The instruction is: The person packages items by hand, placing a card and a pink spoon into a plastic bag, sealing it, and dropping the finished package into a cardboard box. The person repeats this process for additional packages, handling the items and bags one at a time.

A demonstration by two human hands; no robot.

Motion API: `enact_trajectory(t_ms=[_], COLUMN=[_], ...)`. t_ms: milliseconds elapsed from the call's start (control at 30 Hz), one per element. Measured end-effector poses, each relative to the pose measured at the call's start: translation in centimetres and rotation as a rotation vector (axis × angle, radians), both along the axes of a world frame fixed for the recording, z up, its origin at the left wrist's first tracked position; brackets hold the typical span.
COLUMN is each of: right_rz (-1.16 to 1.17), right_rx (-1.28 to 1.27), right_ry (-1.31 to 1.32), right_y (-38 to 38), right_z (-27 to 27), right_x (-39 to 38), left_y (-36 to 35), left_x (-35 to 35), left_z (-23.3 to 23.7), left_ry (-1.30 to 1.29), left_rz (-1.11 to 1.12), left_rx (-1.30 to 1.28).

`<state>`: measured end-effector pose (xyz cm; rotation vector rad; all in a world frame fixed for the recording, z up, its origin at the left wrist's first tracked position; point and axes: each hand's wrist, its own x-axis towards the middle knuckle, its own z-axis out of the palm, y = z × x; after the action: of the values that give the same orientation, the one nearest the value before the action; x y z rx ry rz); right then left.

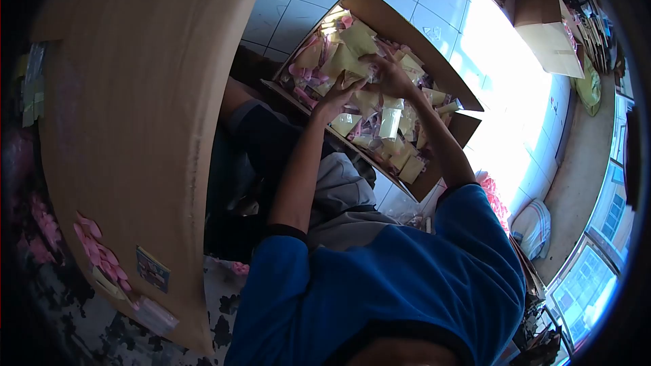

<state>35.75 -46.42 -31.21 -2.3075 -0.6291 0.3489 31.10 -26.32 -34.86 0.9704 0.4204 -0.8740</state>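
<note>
Your blue shirt (380, 285) is nearest. Left hand (336, 99): fingers narrow on a pale yellow packet (339, 64). Right hand (392, 76): beside it; closure cannot be told. Support opposite edges lightly, directly above the open box (401, 22) beneath the fingers.

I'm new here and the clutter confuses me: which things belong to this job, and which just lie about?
Seemingly in the job:
left hand
right hand
pale packets
open box

Probably just lying about:
striped bundle
printed card
</note>
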Motion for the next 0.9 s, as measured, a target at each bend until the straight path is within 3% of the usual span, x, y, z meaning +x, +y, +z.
enact_trajectory(t_ms=[100,167,233,300,400,500,567,633,667,733,767,833,867,900], right_rz=[-0.099,-0.144,-0.122,-0.128,-0.199,-0.199,-0.147,-0.166,-0.204,-0.277,-0.310,-0.312,-0.321,-0.294], right_rx=[0.053,0.071,0.023,-0.029,-0.061,0.054,-0.141,-0.327,-0.413,-0.488,-0.478,0.025,0.358,0.649], right_ry=[0.044,0.103,-0.014,-0.115,-0.033,-0.037,-0.029,-0.047,-0.068,-0.149,-0.199,0.039,0.475,0.663], right_y=[0.1,-0.4,-1.0,-1.5,-2.0,-2.2,-3.0,-3.9,-3.9,-2.1,-0.8,0.9,3.1,4.5], right_z=[-0.6,-0.8,-1.3,-0.9,1.2,2.1,0.3,-1.7,-2.4,-1.9,-1.4,-1.3,3.0,5.1], right_x=[0.5,0.9,1.5,1.6,2.2,2.5,2.4,1.7,0.8,-0.1,-1.0,-2.4,-3.7,-4.8], left_y=[1.3,1.5,1.9,1.8,1.9,2.1,2.0,1.7,2.1,2.0,2.2,2.9,3.4,4.2], left_x=[-1.0,-1.1,-1.5,-1.9,-2.2,-2.9,-2.8,-3.5,-3.5,-4.5,-5.4,-6.7,-7.4,-8.0], left_z=[-0.9,-0.6,-1.6,-2.1,-2.1,-3.8,-2.2,-3.4,0.9,-0.1,0.5,3.1,4.4,6.2], left_ry=[-0.099,-0.044,-0.039,-0.050,-0.122,-0.472,-0.424,-0.566,-0.330,-0.537,-0.482,-0.438,-0.410,-0.378], left_rz=[-0.094,-0.037,-0.006,-0.039,-0.068,-0.149,-0.138,-0.108,-0.106,-0.115,-0.048,0.068,0.110,0.123], left_rx=[-0.076,-0.090,-0.159,-0.108,0.012,0.258,0.207,0.217,0.123,0.337,0.333,0.201,0.124,0.022])
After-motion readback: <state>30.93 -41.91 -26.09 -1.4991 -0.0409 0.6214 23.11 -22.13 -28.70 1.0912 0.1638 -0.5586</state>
